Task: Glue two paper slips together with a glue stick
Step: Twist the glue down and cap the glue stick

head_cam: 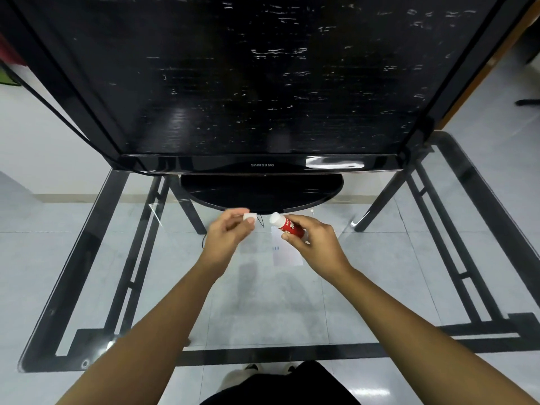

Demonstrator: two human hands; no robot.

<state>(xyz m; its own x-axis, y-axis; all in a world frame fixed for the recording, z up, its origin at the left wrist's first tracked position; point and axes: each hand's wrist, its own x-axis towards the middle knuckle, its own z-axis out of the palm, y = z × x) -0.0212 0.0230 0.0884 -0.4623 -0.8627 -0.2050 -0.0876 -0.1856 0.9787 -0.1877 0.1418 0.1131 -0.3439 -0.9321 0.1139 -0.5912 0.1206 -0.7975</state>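
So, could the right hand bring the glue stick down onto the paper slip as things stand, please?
Probably yes. The right hand holds the glue stick just above the paper slip on the glass table, with nothing between. The left hand, pinching the cap, is off to the side.

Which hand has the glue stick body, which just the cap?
The right hand holds the red glue stick, its white tip uncapped and pointing up-left. The left hand pinches only the small white cap.
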